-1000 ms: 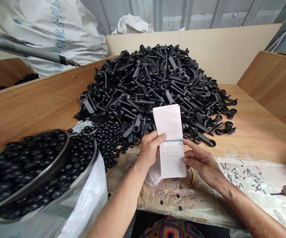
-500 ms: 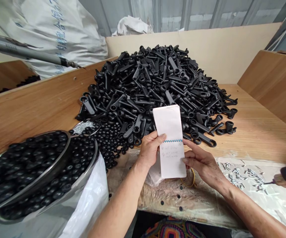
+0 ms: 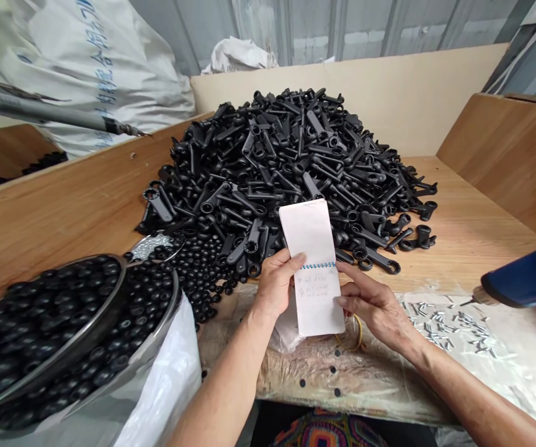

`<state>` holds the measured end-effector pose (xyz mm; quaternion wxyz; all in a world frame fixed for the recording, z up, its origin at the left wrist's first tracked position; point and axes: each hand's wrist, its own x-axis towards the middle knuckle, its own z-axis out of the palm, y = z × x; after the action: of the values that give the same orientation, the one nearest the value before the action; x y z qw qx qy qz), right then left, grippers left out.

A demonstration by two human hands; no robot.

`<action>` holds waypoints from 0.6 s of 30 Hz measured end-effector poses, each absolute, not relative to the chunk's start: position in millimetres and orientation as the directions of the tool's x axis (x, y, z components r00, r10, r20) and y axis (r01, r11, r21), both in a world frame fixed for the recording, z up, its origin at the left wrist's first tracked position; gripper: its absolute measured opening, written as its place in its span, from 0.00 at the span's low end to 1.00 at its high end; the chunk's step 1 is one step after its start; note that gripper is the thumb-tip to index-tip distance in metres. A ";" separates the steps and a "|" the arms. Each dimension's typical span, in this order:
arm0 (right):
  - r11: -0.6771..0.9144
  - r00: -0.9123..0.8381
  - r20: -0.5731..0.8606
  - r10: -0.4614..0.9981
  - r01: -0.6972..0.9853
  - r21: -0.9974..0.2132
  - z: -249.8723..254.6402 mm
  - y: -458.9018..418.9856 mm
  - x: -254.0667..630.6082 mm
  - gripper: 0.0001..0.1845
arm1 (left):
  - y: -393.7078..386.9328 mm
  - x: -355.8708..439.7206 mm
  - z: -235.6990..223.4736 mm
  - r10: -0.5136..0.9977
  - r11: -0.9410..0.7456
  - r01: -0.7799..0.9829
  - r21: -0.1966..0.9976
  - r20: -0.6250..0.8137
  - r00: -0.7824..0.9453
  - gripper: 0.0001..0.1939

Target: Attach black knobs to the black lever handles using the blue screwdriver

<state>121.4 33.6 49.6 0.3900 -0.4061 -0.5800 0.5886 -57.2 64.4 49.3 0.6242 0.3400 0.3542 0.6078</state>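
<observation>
A small spiral-bound notepad (image 3: 319, 304) is flipped open, its blue coil across the middle and faint handwriting on the lower page. My left hand (image 3: 275, 282) grips its left edge, thumb on the paper beside the coil. On the other side my right hand (image 3: 373, 307) pinches the lower page's right edge between thumb and fingers. Behind the notepad rises a big heap of black plastic crank handles (image 3: 286, 155). Small black knobs (image 3: 203, 261) are scattered left of my left hand. Under the notepad lie a clear plastic bag (image 3: 286, 329) and a yellow rubber band (image 3: 358, 335).
Two metal bowls (image 3: 121, 292) full of black knobs stand at left, near a dish of small metal parts (image 3: 154, 246). Silver pins (image 3: 458, 329) lie scattered at right under a blue power screwdriver (image 3: 528, 276). Another grey screwdriver (image 3: 54, 112) hangs upper left. Wooden boards (image 3: 505, 155) edge the bench.
The blue screwdriver has come further into view at right, and the hand seen near it before is gone. The view has shifted slightly; both my hands keep hold of the notepad.
</observation>
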 end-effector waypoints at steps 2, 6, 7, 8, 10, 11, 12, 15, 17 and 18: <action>-0.027 -0.369 -0.029 0.929 0.009 -1.000 49.7 33.2 121.3 0.31 | 64.4 -57.3 49.5 0.999 0.032 -0.521 0.853 -0.030 0.012 0.13; -0.029 -0.368 -0.031 0.929 0.011 -1.000 49.9 33.0 121.8 0.31 | 64.3 -57.8 49.0 0.999 0.035 -0.513 0.858 -0.039 0.004 0.13; -0.027 -0.366 -0.030 0.930 0.013 -1.000 49.8 33.0 121.9 0.31 | 64.3 -57.9 48.7 0.999 0.037 -0.510 0.859 -0.041 0.003 0.13; -0.025 -0.362 -0.029 0.932 0.014 -1.000 49.7 33.0 122.0 0.31 | 64.4 -58.1 48.3 0.999 0.038 -0.507 0.861 -0.043 0.002 0.13; -0.019 -0.358 -0.024 0.933 0.017 -1.000 49.5 33.1 122.1 0.31 | 64.6 -58.3 47.6 0.999 0.041 -0.503 0.863 -0.046 0.002 0.13; -0.017 -0.359 -0.022 0.933 0.017 -1.000 49.4 33.2 122.0 0.31 | 64.7 -58.4 47.3 0.999 0.042 -0.502 0.864 -0.047 0.002 0.13; -0.015 -0.359 -0.020 0.933 0.018 -1.000 49.3 33.2 121.9 0.31 | 64.7 -58.5 47.1 0.999 0.042 -0.501 0.865 -0.047 0.002 0.13; -0.018 -0.359 -0.022 0.933 0.017 -1.000 48.4 33.4 121.5 0.31 | 64.8 -58.7 47.0 0.999 0.039 -0.497 0.867 -0.044 0.002 0.13; -0.018 -0.354 -0.023 0.935 0.015 -1.000 47.1 33.6 121.5 0.31 | 64.7 -58.7 47.2 0.999 0.034 -0.496 0.868 -0.038 0.002 0.13; -0.016 -0.353 -0.020 0.935 0.016 -1.000 46.4 33.7 121.6 0.30 | 64.7 -58.7 47.4 0.999 0.031 -0.495 0.868 -0.034 0.003 0.12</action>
<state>121.6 33.7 46.4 0.3942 -0.4100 -0.5804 0.5828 -58.7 64.7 47.4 0.6182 0.3455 0.3650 0.6043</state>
